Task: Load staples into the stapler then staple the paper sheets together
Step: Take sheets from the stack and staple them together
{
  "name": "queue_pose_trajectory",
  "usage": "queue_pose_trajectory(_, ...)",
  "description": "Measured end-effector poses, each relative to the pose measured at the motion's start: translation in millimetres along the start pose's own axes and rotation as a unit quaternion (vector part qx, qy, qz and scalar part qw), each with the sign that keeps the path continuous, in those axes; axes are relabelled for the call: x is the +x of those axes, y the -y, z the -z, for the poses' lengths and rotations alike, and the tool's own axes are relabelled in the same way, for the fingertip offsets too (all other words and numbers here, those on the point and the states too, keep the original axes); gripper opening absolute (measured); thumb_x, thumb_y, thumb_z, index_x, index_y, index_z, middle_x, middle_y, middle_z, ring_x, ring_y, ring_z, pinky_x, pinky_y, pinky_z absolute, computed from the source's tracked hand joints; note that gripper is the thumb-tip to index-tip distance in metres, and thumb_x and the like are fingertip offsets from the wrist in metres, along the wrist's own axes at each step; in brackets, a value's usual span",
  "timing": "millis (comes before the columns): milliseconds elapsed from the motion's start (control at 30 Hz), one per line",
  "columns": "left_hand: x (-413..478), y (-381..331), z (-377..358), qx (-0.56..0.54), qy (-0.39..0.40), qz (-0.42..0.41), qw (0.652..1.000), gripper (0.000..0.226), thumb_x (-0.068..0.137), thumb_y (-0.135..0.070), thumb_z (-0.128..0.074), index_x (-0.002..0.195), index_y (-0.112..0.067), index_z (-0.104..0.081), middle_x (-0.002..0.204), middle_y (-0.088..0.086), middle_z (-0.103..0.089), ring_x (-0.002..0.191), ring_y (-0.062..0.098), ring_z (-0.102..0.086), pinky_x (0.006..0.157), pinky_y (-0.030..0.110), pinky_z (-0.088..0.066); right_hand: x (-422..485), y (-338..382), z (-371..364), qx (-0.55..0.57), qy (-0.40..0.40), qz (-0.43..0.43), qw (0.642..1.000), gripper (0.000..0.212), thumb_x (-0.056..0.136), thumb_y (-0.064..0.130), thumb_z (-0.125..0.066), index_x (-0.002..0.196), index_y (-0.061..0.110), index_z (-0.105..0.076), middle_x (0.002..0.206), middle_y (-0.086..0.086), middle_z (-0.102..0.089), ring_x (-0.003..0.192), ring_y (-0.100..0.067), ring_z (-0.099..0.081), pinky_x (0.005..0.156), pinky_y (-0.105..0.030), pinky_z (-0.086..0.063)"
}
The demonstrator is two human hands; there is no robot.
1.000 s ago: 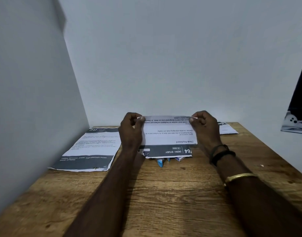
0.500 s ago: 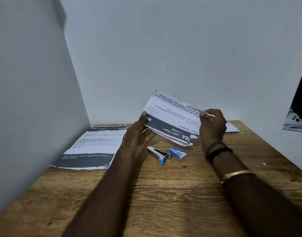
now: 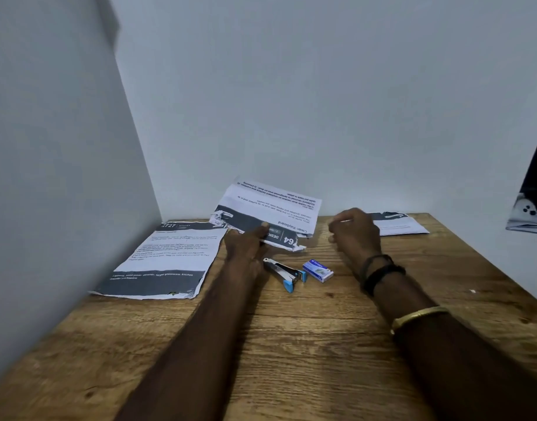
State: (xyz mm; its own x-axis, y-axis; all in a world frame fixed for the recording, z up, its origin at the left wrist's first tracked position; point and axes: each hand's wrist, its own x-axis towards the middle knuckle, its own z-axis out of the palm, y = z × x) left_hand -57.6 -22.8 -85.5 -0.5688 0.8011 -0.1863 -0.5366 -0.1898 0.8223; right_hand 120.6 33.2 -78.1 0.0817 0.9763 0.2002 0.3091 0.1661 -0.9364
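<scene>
Your left hand (image 3: pixel 246 246) pinches paper sheets (image 3: pixel 270 205) at 12 o'clock from stapler (image 3: pixel 287 273); right hand (image 3: pixel 355 232) curled, blurred, can't tell if holding anything.

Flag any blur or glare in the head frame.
Head view: right hand smeared by motion; left hand, pinching the paper sheets, crisper. Stapler and staple box resolve, box print unreadable. Light soft and dim; no glare on the table.

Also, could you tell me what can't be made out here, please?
Head view:
Stapler: too small to show staples inside.
Box: label too small to read.
Right hand: motion-blurred, grip unclear.
Far sheet: partly hidden behind that hand.
Held sheets: header partly covered by left hand.
Dark object: cut off by right edge.
</scene>
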Motion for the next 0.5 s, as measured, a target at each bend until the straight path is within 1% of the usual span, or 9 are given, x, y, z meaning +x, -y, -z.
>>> queue_pose_trajectory(67, 1, -2, 1, -0.022, -0.022, -0.005, 1.0, 0.026, 0.08, 0.01, -0.073, 0.089, -0.011, -0.061, 0.105, 0.023, -0.075, 0.091, 0.041, -0.074, 0.084, 0.064, -0.057, -6, 1, 2, -0.102, 0.093, 0.052, 0.989, 0.016, 0.08, 0.025, -0.071, 0.082, 0.009, -0.073, 0.085, -0.008, -0.077, 0.082, -0.027, -0.073, 0.074, -0.036, -0.06)
queue_pose_trajectory(100, 1, -3, 2, -0.028, -0.03, -0.005, 0.999, 0.026, 0.08, 0.01, -0.073, 0.087, -0.011, -0.06, 0.103, 0.023, -0.074, 0.089, 0.04, -0.074, 0.083, 0.064, -0.057, -10, 2, 1, -0.135, 0.152, 0.084, 0.976, 0.027, 0.081, 0.031, -0.073, 0.08, 0.004, -0.073, 0.081, -0.011, -0.076, 0.075, -0.025, -0.069, 0.068, -0.03, -0.053)
queue_pose_trajectory(133, 1, -4, 3, -0.031, -0.035, -0.006, 0.999, 0.025, 0.08, 0.01, -0.073, 0.085, -0.011, -0.059, 0.102, 0.023, -0.074, 0.085, 0.039, -0.074, 0.082, 0.064, -0.058, -16, 4, -1, -0.162, 0.208, 0.11, 0.958, 0.041, 0.082, 0.041, -0.075, 0.079, 0.001, -0.072, 0.075, -0.012, -0.073, 0.068, -0.022, -0.063, 0.066, -0.03, -0.047)
queue_pose_trajectory(200, -1, -5, 3, -0.032, -0.038, -0.011, 0.999, 0.024, 0.081, 0.01, -0.072, 0.084, -0.009, -0.058, 0.097, 0.022, -0.073, 0.073, 0.034, -0.073, 0.075, 0.059, -0.06, -28, 10, -5, -0.226, 0.286, 0.142, 0.921, 0.063, 0.073, 0.07, -0.072, 0.07, 0.008, -0.07, 0.061, 0.001, -0.064, 0.062, -0.014, -0.057, 0.07, -0.034, -0.044)
queue_pose_trajectory(267, -2, -6, 3, -0.034, -0.043, -0.019, 0.998, 0.023, 0.081, 0.011, -0.071, 0.084, -0.008, -0.059, 0.088, 0.019, -0.073, 0.061, 0.029, -0.072, 0.06, 0.048, -0.062, -35, 12, -13, -0.301, 0.302, 0.179, 0.887, 0.074, 0.057, 0.091, -0.061, 0.062, 0.018, -0.064, 0.057, 0.009, -0.059, 0.065, -0.01, -0.059, 0.081, -0.04, -0.039)
queue_pose_trajectory(333, -3, -8, 3, -0.035, -0.051, -0.031, 0.998, 0.024, 0.081, 0.011, -0.071, 0.084, -0.008, -0.058, 0.083, 0.016, -0.072, 0.055, 0.025, -0.072, 0.047, 0.037, -0.059, -39, 12, -20, -0.346, 0.286, 0.221, 0.866, 0.075, 0.049, 0.093, -0.06, 0.065, 0.02, -0.062, 0.065, 0.011, -0.061, 0.074, -0.01, -0.059, 0.083, -0.042, -0.029)
queue_pose_trajectory(367, -2, -8, 4, -0.033, -0.053, -0.032, 0.998, 0.024, 0.081, 0.011, -0.072, 0.085, -0.008, -0.058, 0.084, 0.016, -0.072, 0.059, 0.027, -0.072, 0.049, 0.037, -0.06, -41, 12, -22, -0.359, 0.275, 0.24, 0.859, 0.072, 0.048, 0.089, -0.063, 0.069, 0.02, -0.063, 0.07, 0.011, -0.063, 0.077, -0.011, -0.058, 0.083, -0.041, -0.025)
queue_pose_trajectory(433, -3, -7, 4, -0.029, -0.056, -0.028, 0.998, 0.025, 0.079, 0.01, -0.074, 0.086, -0.009, -0.059, 0.09, 0.018, -0.073, 0.072, 0.033, -0.072, 0.064, 0.045, -0.063, -42, 12, -23, -0.371, 0.272, 0.259, 0.849, 0.06, 0.05, 0.076, -0.067, 0.076, 0.023, -0.065, 0.08, 0.011, -0.063, 0.081, -0.013, -0.056, 0.083, -0.041, -0.024)
queue_pose_trajectory(500, -3, -7, 4, -0.025, -0.065, -0.034, 0.997, 0.026, 0.078, 0.009, -0.075, 0.083, -0.01, -0.058, 0.092, 0.018, -0.072, 0.075, 0.033, -0.071, 0.07, 0.046, -0.062, -41, 11, -21, -0.357, 0.288, 0.256, 0.851, 0.049, 0.054, 0.066, -0.069, 0.082, 0.025, -0.068, 0.087, 0.012, -0.063, 0.087, -0.014, -0.057, 0.087, -0.041, -0.026)
